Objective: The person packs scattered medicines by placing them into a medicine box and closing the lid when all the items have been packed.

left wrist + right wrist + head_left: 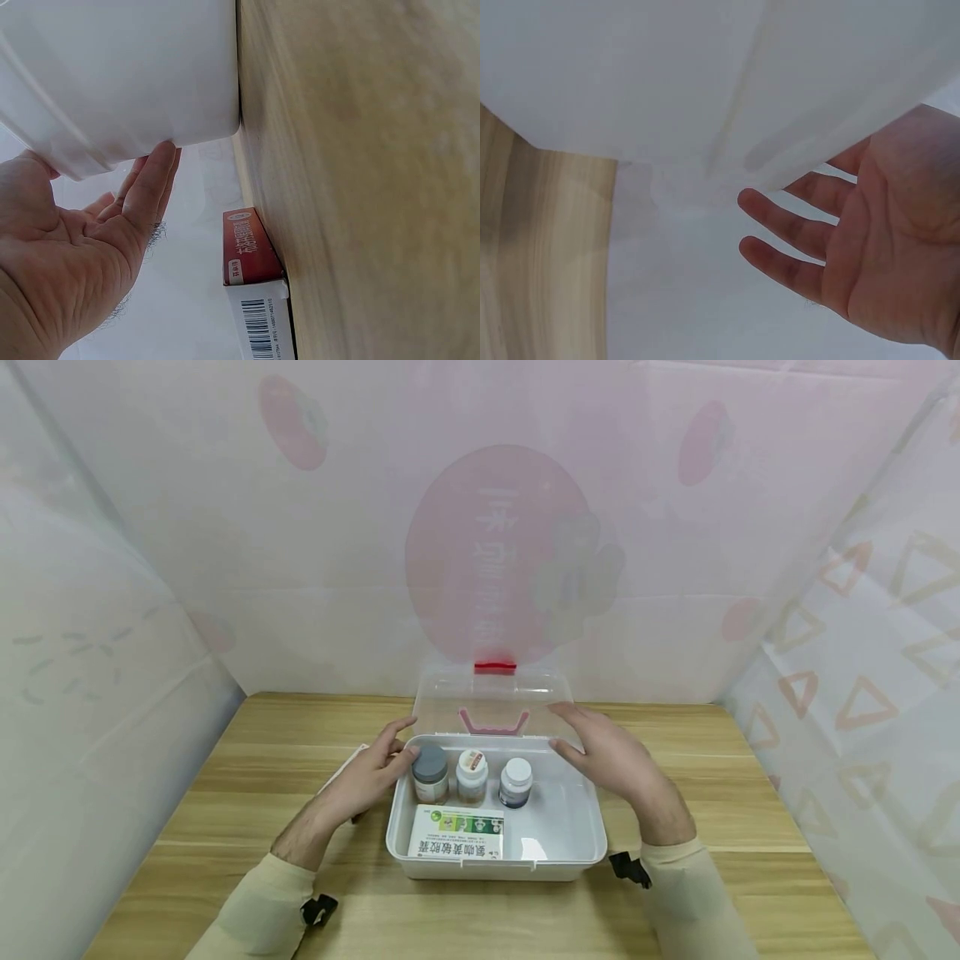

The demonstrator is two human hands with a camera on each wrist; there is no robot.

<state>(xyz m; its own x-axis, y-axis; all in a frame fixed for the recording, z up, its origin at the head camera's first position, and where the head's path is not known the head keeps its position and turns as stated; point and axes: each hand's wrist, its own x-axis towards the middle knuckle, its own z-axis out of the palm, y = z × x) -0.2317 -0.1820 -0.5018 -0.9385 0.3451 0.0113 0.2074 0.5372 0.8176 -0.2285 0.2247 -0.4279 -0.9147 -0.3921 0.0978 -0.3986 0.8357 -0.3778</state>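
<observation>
A white plastic box (570,862) stands on the wooden table with its clear lid (442,693) swung back behind it. Inside are a grey-capped bottle (431,774), a white bottle with a label on its cap (472,777), a plain white-capped bottle (516,783) and a flat white-and-green medicine carton (457,833). My left hand (375,775) is at the box's back left corner, thumb by the rim, extended fingertips against the outer wall in the left wrist view. At the back right corner, my right hand (609,756) has its fingers spread beside the lid, thumb near the rim.
Left of the box, partly behind my left hand, lies a red-and-white carton (255,251) with a barcode. A pink handle (493,724) shows at the lid, and a red latch (495,667) at its top edge. Printed cloth walls (337,627) enclose the table (247,793).
</observation>
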